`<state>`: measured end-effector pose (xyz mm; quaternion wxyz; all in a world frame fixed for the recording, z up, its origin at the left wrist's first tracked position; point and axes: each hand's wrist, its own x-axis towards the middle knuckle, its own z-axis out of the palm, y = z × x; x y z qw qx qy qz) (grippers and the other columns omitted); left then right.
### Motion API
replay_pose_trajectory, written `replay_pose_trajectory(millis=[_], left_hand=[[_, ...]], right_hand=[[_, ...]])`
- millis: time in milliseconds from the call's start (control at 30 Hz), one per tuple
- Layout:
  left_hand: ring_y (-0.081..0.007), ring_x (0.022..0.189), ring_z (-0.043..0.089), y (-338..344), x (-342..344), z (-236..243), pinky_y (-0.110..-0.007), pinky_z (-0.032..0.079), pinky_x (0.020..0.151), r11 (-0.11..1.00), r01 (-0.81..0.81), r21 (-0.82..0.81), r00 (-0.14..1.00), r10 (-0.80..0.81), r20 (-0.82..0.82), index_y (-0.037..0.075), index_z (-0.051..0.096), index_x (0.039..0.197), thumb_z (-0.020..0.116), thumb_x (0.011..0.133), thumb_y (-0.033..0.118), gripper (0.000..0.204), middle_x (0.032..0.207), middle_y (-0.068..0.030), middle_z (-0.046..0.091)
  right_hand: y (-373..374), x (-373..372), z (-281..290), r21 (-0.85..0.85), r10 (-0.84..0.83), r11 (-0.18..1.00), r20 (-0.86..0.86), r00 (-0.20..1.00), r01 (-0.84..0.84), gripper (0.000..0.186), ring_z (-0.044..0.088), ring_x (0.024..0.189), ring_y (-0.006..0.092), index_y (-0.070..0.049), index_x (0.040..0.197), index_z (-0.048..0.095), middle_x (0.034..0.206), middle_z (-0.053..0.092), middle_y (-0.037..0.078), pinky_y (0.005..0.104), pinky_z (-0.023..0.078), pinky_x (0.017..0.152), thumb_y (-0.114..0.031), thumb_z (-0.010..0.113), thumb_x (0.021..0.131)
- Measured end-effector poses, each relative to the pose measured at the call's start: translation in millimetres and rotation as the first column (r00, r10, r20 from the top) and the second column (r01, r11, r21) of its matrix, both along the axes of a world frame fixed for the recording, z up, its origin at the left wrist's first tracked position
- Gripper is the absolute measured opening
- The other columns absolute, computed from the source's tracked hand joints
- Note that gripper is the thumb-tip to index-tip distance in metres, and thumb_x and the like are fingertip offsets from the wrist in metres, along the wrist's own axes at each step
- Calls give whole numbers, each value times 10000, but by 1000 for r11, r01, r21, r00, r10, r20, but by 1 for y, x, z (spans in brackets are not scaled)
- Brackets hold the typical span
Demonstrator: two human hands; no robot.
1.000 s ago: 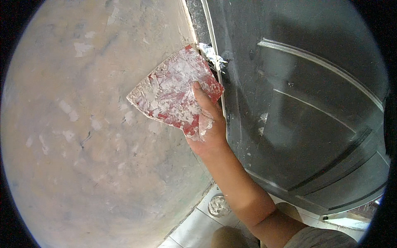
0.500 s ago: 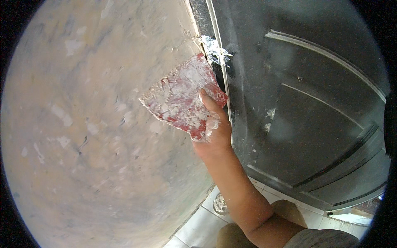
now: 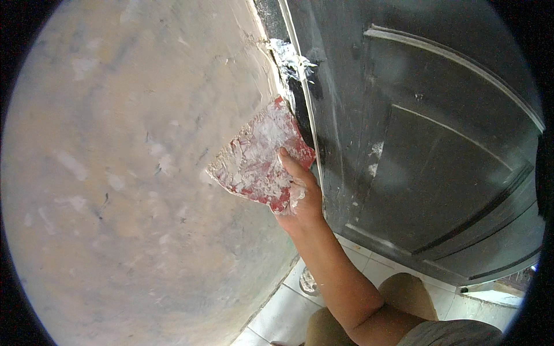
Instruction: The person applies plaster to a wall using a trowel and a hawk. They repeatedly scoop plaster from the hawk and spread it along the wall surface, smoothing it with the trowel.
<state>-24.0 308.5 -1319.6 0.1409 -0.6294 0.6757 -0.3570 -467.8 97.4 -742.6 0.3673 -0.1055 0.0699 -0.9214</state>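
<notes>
Red spreader (image 3: 257, 158) in right grip (image 3: 306, 187), projecting up-left.

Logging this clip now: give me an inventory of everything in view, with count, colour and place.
flat plate: 1, red under whitish smears, in the right hand, before the wall's edge
wall: 1, patchy beige and grey, left side
panelled door: 1, dark grey to black, right side
thin strip: 1, whitish, along the door's left edge
ragged clump: 1, white, between wall and door, above the plate
floor tiles: several, white, bottom
round thing: 1, greyish white, on the tiles, partly hidden by the forearm
right hand: 1, white-smeared, centre
forearm: 1, bare, lower centre
sleeve: 1, grey, bottom right
trouser legs: 2, tan-brown, bottom
</notes>
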Motion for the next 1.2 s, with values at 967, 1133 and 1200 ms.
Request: replay_pose_trajectory(millis=[967,1133,1200], left_hand=[[-641,1378,386,8,30,-3,-855,292,986,994,-73,82,988,61,139,102,106,1675,312,507,1118,1562,1581,-407,318],[-646,1386,374,13,43,14,-860,281,991,992,-91,92,988,78,131,102,94,1676,322,493,1122,1579,1586,-409,309],[-649,1389,369,14,49,20,-862,277,993,991,-96,93,988,84,132,103,90,1677,326,487,1123,1585,1588,-410,305]], right_hand=[[130,16,-75,-122,42,278,-989,-139,953,261,659,967,343,-62,1039,736,1047,690,120,470,520,877,-182,792,814],[140,24,-69,-378,88,174,-914,-396,909,375,588,1031,293,-97,1074,768,1083,661,88,483,442,949,-335,797,786],[145,30,-61,-414,80,157,-900,-429,897,387,576,1031,274,-105,1076,780,1080,660,82,477,428,960,-354,799,780]])
